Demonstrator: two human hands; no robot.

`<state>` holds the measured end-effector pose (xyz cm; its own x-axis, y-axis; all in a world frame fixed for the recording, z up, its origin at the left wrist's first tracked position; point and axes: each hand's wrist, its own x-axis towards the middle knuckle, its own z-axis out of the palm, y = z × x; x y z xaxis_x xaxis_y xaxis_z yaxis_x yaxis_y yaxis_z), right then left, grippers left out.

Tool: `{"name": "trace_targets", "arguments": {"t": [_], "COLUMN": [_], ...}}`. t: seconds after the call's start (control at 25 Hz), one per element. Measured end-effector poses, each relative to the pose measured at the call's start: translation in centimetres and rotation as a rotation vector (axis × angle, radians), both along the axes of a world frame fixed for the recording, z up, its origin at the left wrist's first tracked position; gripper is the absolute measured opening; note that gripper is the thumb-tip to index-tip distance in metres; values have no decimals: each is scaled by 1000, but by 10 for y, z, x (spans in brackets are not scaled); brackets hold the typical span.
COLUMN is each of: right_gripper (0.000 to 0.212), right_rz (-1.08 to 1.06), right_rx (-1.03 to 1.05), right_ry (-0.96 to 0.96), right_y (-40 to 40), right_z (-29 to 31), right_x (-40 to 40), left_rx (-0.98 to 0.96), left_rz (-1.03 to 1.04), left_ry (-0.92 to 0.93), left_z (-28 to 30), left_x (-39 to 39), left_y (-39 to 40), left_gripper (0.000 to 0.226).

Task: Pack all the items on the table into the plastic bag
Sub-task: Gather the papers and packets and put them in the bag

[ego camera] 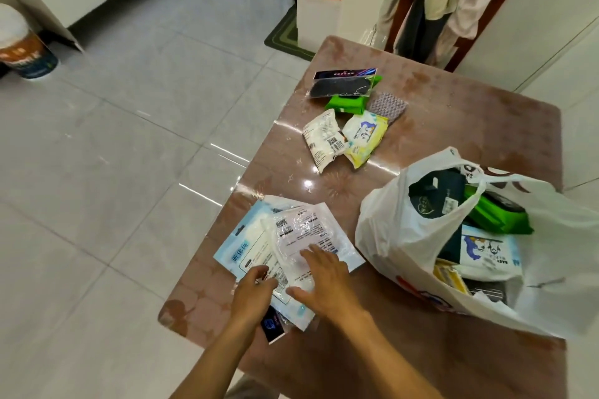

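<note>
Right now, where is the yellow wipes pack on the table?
The yellow wipes pack lies mid-table, touching the white packet on its left, in front of the green pack.

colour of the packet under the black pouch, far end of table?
Bright green packet, partly under the black pouch; head view.

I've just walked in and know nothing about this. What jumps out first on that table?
Nearest the camera, both hands, left hand and right hand, press on a stack of flat clear packets at the table's near-left edge. To their right, a white plastic bag gapes open, already stuffed with packs. Farther back lies a small cluster of wipes packs still unpacked.
</note>
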<state>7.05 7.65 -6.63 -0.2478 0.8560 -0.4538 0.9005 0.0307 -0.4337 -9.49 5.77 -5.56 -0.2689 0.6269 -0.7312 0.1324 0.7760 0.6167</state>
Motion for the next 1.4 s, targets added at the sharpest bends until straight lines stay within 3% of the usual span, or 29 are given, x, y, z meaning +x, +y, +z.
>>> {"name": "trace_targets", "arguments": {"t": [0.12, 0.24, 0.32, 0.44, 0.64, 0.76, 0.8, 0.88, 0.96, 1.08, 1.16, 1.28, 1.4], "right_gripper": [92, 57, 34, 26, 17, 25, 26, 32, 36, 46, 54, 68, 48], "right_rz": [-55, -26, -143, -326, -683, -953, -1053, -1221, -1280, -1051, -956, -1051, -986], "right_rx": [-65, 111, 166, 120, 113, 147, 186, 280, 495, 935, 968, 452, 281], "right_ry": [-174, -267, -28, 449, 1097, 1384, 1417, 1310, 931, 308, 48, 62, 531], "right_y": [-12, -26, -24, -21, -35, -37, -35, -31, -35, -50, -49, -36, -36], "right_z": [-14, -19, -3, 52, 166, 200, 205, 212, 212, 208, 199, 192, 194], "right_x": [-13, -14, -1, 30, 116, 176, 196, 230, 259, 290, 308, 320, 319], "left_rx": [9, 19, 84, 318, 617, 605, 625, 695, 778, 788, 768, 738, 672], "left_rz": [2, 35, 62, 32, -377, -411, -405, -418, -459, -435, -397, -345, -154], "left_ry": [-15, -30, 4, -9, -350, -657, -672, -528, -370, -222, -140, -29, -85], "left_z": [-1, 4, 14, 47, 131, 169, 177, 188, 193, 186, 173, 157, 149], "left_x": [4, 9, 13, 13, 50, 108, 133, 182, 223, 257, 272, 292, 305], "left_y": [0, -2, -2, 1, 17, 28, 28, 29, 33, 47, 54, 59, 63], "left_gripper": [34, 31, 31, 46, 95, 94, 88, 74, 63, 52, 45, 38, 31]}}
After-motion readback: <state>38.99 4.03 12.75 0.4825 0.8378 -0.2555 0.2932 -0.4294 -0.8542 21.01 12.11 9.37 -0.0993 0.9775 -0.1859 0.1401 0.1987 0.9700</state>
